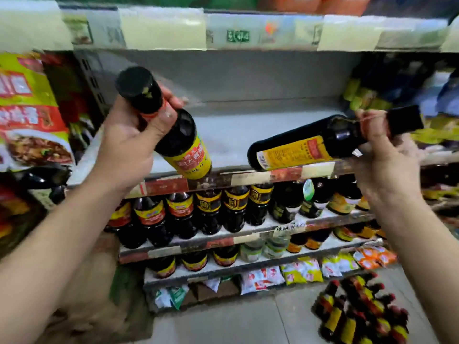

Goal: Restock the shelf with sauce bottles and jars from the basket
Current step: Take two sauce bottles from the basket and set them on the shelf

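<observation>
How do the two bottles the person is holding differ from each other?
The left bottle is tilted steeply, cap up toward the camera, base down at the shelf edge; the right bottle lies almost level, base pointing left. The left bottle shows its front label with big characters; the right bottle shows a barcode and fine print. Both are dark, black-capped, yellow-labelled, gripped at the neck by the left hand and right hand.

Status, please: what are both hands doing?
Left hand grips tilted sauce bottle by neck. Right hand holds second bottle, nearly flat. Nothing between them and shelf.
</observation>
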